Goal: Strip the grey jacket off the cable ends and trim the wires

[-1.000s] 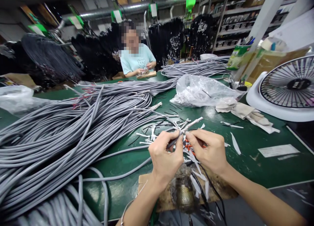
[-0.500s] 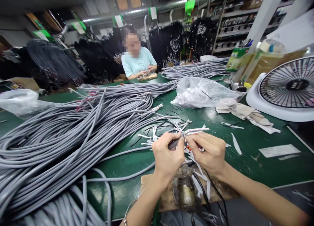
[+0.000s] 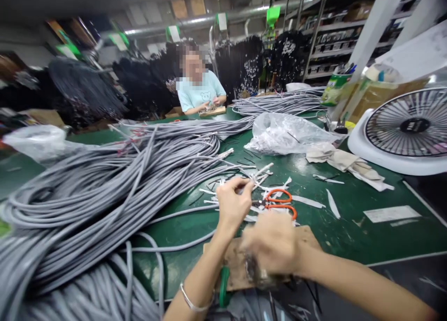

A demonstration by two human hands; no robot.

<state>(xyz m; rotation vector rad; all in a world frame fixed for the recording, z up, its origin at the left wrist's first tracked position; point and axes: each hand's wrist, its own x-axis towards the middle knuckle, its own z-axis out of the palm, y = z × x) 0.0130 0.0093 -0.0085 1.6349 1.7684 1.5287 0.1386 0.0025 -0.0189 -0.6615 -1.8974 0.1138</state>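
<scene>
My left hand [image 3: 233, 202] is raised over the green table [image 3: 349, 237], forearm slanting up from the bottom edge, thumb and curled fingers pinching a gray cable whose white stripped end [image 3: 262, 172] points up and right past the fingertips. My right hand [image 3: 274, 242] is lower and nearer me, over the wooden board [image 3: 307, 239], forearm entering from lower right with knuckles up; motion blur, so I cannot tell whether its fingers grip anything. Orange-handled scissors [image 3: 279, 201] lie between the stripped end and my right hand.
</scene>
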